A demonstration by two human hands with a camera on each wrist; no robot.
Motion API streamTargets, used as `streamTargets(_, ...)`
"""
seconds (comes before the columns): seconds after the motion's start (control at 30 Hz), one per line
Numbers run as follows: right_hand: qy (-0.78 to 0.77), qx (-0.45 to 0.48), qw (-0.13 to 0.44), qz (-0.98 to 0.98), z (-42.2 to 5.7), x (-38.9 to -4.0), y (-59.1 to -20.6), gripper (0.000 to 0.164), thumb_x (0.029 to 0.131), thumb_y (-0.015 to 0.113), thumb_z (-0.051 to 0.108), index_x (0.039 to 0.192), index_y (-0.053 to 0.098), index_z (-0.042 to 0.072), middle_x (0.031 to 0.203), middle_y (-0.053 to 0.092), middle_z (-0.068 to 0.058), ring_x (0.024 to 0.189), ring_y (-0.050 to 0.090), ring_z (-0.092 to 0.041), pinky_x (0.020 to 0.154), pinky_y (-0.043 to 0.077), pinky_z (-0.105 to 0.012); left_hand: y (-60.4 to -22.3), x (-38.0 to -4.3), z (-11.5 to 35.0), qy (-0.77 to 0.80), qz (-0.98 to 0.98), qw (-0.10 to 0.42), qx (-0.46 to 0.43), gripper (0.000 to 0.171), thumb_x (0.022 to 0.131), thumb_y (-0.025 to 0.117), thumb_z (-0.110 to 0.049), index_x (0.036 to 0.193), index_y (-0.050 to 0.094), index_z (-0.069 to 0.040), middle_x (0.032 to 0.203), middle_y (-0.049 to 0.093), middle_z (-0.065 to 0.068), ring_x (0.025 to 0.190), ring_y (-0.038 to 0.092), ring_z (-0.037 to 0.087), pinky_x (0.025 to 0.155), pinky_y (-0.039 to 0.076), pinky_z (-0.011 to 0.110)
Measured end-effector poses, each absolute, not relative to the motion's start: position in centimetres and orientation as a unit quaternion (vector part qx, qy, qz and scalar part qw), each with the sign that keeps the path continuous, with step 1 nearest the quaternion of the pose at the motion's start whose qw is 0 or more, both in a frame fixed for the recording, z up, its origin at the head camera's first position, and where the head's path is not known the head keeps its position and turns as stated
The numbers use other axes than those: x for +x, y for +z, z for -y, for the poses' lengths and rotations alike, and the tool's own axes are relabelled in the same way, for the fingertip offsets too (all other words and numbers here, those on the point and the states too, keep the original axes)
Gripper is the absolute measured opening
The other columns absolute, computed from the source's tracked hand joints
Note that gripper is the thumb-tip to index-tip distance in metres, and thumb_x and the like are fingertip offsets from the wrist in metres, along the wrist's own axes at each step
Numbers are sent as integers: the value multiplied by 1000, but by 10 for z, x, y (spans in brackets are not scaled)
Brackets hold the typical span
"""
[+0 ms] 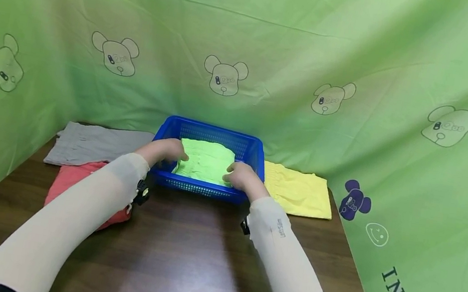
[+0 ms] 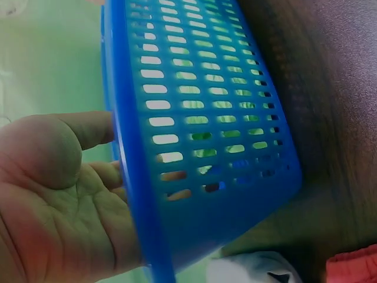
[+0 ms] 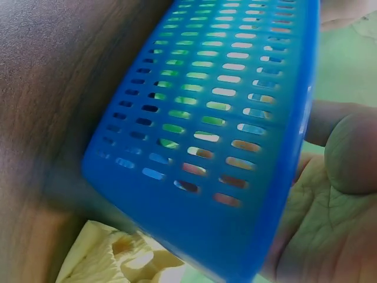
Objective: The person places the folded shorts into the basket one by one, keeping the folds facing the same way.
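A folded lime-green garment (image 1: 206, 162) with gathered fabric lies inside a blue perforated plastic basket (image 1: 195, 191). My left hand (image 1: 167, 150) reaches over the front rim at the left and holds the garment's left edge, thumb on top. At the right edge my right hand (image 1: 242, 175) holds it in the same manner, thumb and finger close together on the cloth. Both wrist views show the palms just outside the rim, and the basket wall largely hides the fingertips. Green cloth shows through the slots in the basket wall (image 2: 194, 88).
A folded grey garment (image 1: 93, 142) lies left of the basket, partly under a red one with a white drawstring (image 1: 75, 178). Folded yellow clothing (image 1: 300, 191) lies at the right. Green printed curtain (image 1: 278, 31) hangs behind the brown wooden table (image 1: 180, 259).
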State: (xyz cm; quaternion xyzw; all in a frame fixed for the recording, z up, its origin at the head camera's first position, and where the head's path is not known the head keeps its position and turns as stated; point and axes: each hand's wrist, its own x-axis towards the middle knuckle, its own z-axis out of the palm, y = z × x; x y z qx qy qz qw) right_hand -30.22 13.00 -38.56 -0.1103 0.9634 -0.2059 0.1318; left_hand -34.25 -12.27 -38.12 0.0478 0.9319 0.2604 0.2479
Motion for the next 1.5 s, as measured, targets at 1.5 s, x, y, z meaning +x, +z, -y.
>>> streamTargets(1.5,-273,-241,-200,-910,-103,-207,-395,20,100,66,19,118,73,15,115,72,-1,107,68,-17,93,56,-36,-387,-205,118,211,-899,-183,337,27,95,73,-15,121,71,-10,126,67,7,121,61,27,100,53,46)
